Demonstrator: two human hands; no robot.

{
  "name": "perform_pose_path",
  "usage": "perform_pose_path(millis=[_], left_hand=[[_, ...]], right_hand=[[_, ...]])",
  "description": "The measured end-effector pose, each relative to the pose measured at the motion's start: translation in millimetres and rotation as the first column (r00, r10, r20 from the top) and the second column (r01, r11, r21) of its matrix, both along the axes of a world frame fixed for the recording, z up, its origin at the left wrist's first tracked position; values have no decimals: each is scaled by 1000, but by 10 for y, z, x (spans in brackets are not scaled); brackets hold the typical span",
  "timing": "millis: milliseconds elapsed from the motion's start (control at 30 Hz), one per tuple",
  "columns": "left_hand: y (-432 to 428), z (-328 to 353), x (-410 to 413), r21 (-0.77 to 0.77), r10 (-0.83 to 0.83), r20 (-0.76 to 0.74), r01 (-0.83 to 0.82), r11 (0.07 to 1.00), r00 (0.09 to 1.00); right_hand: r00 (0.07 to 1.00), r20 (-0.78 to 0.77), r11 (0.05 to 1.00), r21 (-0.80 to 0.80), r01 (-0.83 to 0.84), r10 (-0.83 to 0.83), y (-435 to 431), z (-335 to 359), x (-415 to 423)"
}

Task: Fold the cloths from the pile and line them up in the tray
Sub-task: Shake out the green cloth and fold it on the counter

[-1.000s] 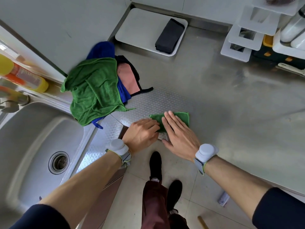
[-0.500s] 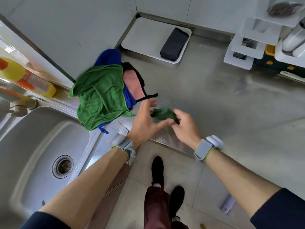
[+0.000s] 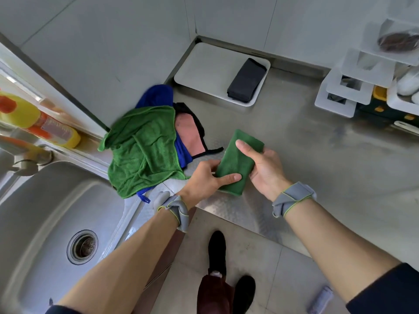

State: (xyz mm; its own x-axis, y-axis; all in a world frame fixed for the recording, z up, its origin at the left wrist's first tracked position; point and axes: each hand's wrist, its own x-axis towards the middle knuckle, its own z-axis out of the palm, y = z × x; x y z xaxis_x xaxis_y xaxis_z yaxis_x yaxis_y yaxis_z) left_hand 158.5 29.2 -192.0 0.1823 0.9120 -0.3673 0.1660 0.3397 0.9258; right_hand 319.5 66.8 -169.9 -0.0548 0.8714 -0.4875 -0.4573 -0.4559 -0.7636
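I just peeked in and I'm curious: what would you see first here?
First, the folded green cloth in the middle, held between the left hand and the right hand over the metal counter. To its left, a messy pile of cloths, green on top, sits beside the sink. At the back, one folded black cloth lies at the right end of the white tray.

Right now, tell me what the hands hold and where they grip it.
The folded green cloth: left hand pinches its near left edge, right hand grips its right long edge.
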Motion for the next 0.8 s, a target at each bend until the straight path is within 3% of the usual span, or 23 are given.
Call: perform_pose_path(millis=[100, 400, 533, 800], left_hand=[[149, -10, -56, 18, -4, -14, 5, 1000, 1000], [839, -23, -110, -84, 149, 151, -138, 987, 977], [1246, 20, -152, -65, 132, 112, -126, 990, 985], [2162, 126, -327, -97, 197, 115, -187, 978, 974]], right_hand=[[993, 114, 999, 25, -28, 25, 286, -19, -6], [943, 329, 993, 87, -83, 50, 1137, 36, -59], [883, 465, 991, 78, -108, 60, 1630, 37, -86], [850, 494, 964, 78, -253, 183, 2680, 44, -193]])
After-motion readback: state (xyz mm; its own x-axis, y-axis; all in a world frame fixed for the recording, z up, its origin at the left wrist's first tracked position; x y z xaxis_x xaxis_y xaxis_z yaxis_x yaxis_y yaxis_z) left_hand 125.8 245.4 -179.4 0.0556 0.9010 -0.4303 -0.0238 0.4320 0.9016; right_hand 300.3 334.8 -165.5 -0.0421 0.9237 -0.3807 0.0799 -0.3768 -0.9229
